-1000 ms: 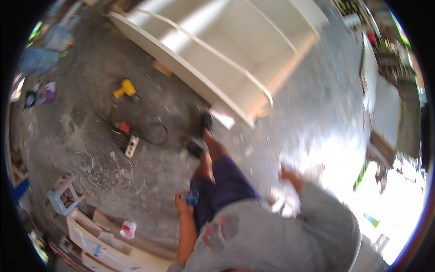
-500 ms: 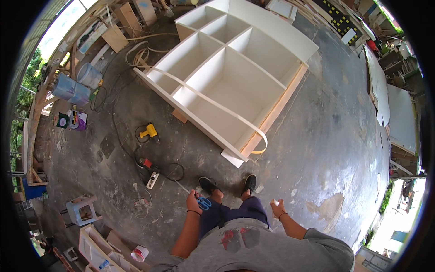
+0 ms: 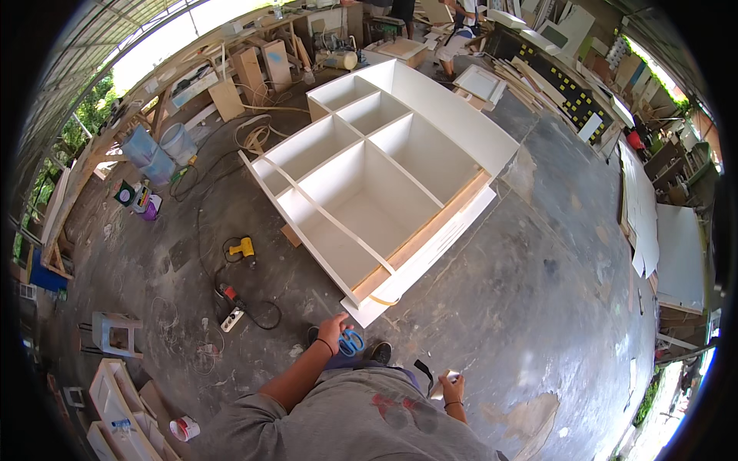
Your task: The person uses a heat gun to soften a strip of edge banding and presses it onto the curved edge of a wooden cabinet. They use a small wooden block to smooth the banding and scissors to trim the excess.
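My left hand [image 3: 332, 333] is closed around a pair of scissors [image 3: 352, 343] with blue handles, in front of my body. Lower right, my right hand [image 3: 452, 386] grips a small white object [image 3: 453, 376] whose kind I cannot make out. A short black strap-like piece [image 3: 424, 373] shows beside it. Ahead lies a large white cabinet [image 3: 361, 142] on its back, its open compartments facing up. A long pale edging strip [image 3: 336, 219] runs across it and curls over the near edge, where bare wood [image 3: 430, 234] shows. Neither hand touches the cabinet.
On the floor at left are a yellow heat-gun-shaped tool [image 3: 243, 247], a power strip [image 3: 231, 319] with cables, paint cans [image 3: 144, 201] and blue buckets [image 3: 150, 157]. A stool [image 3: 117, 335] stands lower left. Another person [image 3: 460, 34] is at the back; boards [image 3: 680, 253] line the right.
My view has tilted up, bringing the back of the workshop and a person into sight. The strip's near end lies lower against the cabinet edge. Both hands keep their grip.
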`<action>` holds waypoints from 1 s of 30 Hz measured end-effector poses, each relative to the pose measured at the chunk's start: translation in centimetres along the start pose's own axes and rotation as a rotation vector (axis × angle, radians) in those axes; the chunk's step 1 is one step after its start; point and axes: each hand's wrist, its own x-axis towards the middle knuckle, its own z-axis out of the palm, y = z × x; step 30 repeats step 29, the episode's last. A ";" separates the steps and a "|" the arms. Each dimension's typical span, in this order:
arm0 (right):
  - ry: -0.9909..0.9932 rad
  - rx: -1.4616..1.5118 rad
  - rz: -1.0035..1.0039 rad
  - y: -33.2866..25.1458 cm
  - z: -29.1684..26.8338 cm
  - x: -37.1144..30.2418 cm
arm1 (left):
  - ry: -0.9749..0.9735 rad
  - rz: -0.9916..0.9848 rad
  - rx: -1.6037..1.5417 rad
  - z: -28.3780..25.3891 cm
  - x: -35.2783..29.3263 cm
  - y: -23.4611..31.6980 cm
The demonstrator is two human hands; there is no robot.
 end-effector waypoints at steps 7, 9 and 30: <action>-0.367 0.192 -0.470 -18.6 0.9 -0.7 | -0.363 0.140 0.449 4.5 -3.5 1.9; -0.490 0.190 -0.566 -22.8 2.4 -1.2 | -0.364 0.137 0.394 4.6 -3.9 2.5; -1.201 -0.360 -0.188 -33.1 16.2 11.7 | 0.107 0.108 -0.445 0.4 -7.1 0.7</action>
